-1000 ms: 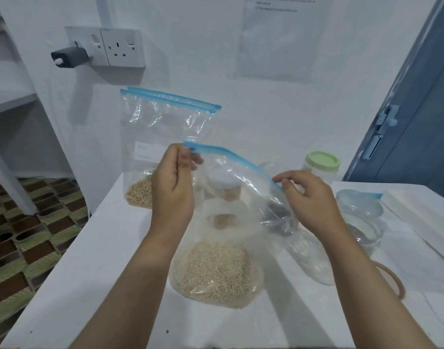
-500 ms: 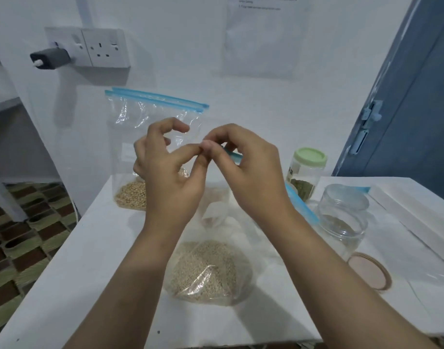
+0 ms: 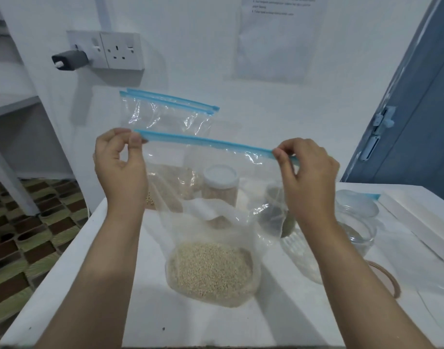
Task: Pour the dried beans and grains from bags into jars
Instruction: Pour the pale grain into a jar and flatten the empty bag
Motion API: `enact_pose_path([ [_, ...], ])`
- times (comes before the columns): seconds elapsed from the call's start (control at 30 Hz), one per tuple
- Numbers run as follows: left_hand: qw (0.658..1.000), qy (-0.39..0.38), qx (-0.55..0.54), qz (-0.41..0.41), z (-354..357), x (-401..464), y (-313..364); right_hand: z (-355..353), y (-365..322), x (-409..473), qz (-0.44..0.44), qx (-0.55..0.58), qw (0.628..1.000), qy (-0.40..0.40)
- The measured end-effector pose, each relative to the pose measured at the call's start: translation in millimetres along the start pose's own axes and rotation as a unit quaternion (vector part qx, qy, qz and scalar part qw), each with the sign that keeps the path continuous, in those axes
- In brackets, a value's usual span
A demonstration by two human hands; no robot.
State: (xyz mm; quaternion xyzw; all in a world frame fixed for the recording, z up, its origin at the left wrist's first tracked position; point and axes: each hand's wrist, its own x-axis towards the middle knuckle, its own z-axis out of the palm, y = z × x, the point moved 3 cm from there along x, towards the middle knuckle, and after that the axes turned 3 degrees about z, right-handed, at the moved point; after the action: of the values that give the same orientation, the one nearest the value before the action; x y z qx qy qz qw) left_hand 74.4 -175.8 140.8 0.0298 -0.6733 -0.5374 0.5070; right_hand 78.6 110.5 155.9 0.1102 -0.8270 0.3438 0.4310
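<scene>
Head view, downward, probably near table (image 3: 65, 285)

The clear, crinkled plastic bag with a blue zip strip (image 3: 216, 187) is thin and glossy, catching highlights along its creases; pale, matt, granular grain (image 3: 212, 269) fills its bottom. A second clear plastic bag with blue strips (image 3: 165, 117) behind it shows the same shiny wrinkles. The white surface (image 3: 95, 285) looks smooth and matt, with a few dark specks. The clear round jar (image 3: 356, 222) looks glossy, glass or hard plastic, hard to tell. The white-lidded jar (image 3: 221, 183) seems plastic. The sheet on the wall (image 3: 273, 46) is matt paper.
</scene>
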Motion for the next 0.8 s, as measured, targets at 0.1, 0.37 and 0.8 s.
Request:
enact_pose_path([
  [0.1,1.000,0.008,-0.018,-0.011,-1.0,3.6,-7.2,-7.1,7.0,-1.9,0.041,0.051,0.998,0.004],
  [0.37,0.994,-0.011,-0.099,-0.036,16.7,20.2,7.5,-7.3,0.3,20.7,0.102,0.183,0.977,0.039],
  [0.8,0.981,-0.047,-0.154,-0.107,7.8,1.8,-23.4,21.3,26.5,4.2,0.201,0.294,0.931,-0.085],
])
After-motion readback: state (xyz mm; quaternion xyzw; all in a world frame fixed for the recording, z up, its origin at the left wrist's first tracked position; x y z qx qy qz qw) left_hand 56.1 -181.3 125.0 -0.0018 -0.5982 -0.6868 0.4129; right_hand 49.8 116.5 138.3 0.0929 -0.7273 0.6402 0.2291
